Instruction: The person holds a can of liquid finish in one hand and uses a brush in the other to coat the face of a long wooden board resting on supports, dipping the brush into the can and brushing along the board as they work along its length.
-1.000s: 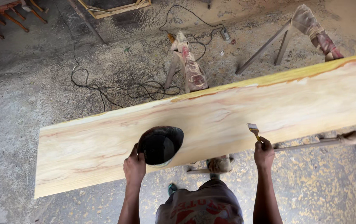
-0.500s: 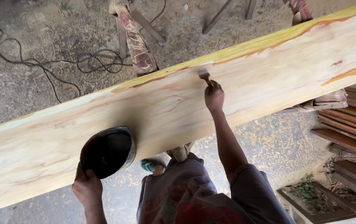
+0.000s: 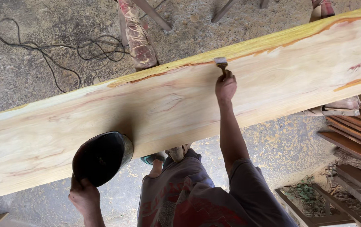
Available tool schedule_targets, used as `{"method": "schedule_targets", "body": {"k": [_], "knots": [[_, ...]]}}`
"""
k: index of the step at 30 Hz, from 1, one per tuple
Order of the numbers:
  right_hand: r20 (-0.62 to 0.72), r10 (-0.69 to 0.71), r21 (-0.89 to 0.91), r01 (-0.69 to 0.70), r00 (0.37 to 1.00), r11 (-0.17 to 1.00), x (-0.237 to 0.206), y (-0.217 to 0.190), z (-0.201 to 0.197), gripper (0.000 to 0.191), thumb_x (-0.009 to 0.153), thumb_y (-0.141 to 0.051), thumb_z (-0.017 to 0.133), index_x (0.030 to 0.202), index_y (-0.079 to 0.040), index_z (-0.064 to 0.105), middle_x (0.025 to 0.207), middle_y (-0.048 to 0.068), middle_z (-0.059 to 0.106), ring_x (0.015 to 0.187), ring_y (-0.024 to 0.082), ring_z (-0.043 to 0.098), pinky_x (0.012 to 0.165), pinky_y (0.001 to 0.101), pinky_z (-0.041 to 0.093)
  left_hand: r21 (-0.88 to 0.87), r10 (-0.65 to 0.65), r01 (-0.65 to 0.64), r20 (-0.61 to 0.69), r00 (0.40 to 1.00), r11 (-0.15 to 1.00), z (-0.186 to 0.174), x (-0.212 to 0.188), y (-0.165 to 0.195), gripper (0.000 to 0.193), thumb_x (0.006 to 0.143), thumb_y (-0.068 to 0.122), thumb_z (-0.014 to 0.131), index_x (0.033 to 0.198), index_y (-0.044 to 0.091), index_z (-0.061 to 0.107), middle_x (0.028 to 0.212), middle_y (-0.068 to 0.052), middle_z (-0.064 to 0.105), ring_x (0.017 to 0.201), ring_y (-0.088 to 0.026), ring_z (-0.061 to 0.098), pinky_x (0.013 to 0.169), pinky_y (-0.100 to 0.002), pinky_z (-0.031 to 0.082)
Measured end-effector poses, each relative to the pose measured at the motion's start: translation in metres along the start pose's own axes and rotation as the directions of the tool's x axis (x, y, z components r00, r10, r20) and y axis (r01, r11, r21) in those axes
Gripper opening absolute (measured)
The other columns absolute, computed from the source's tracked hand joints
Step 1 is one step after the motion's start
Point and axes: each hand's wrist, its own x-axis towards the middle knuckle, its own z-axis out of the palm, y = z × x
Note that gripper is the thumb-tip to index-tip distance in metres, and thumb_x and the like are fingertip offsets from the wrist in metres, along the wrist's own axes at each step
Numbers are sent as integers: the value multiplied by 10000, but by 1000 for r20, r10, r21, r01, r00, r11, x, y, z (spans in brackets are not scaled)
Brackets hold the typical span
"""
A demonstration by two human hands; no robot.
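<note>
A long pale wooden plank (image 3: 180,105) with a yellow-orange far edge lies across the view on a stand. My right hand (image 3: 225,87) grips a small paintbrush (image 3: 221,63) whose bristles touch the plank near its far edge. My left hand (image 3: 83,194) holds a dark round bowl (image 3: 101,157) by its rim, tilted, over the plank's near edge. My torso in a patterned shirt is below the plank.
A paint-stained stand leg (image 3: 137,35) rises behind the plank. A black cable (image 3: 62,48) coils on the dusty concrete floor at the upper left. Stacked dark boards (image 3: 357,138) and a wooden frame (image 3: 310,206) lie at the right.
My right arm has reached farther across the plank, taking the brush toward the far edge. The view has swung left and closer; the bowl stays in my left hand.
</note>
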Motion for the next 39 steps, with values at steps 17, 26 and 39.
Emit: {"method": "schedule_targets", "body": {"k": [17,26,39], "knots": [[124,-163,336,113,979,935,-58,-13,-2,271,933,-51,631,1196,-10,680,976,231,714,816,389,689,716,460,561,-17,68,-68,1,998,998,5,2,-5,317,1022,157,527,1222,15,726,981,-259,722,900,-453,709,790,-526,558],[341,-140,546,-75,930,834,-121,19,-21,240,1029,-61,616,1253,-30,696,760,22,552,683,79,467,602,263,426,-235,-70,100,133,989,967,29,-8,-41,333,929,137,570,1209,11,700,995,-311,704,973,-484,696,803,-514,551],[441,-569,651,188,694,735,-203,-173,-148,267,1013,-16,645,1278,-15,676,980,36,667,793,70,536,690,227,450,-203,-154,179,134,979,963,-52,-6,-101,434,907,215,571,1322,150,684,961,-300,712,942,-493,676,874,-569,530]]}}
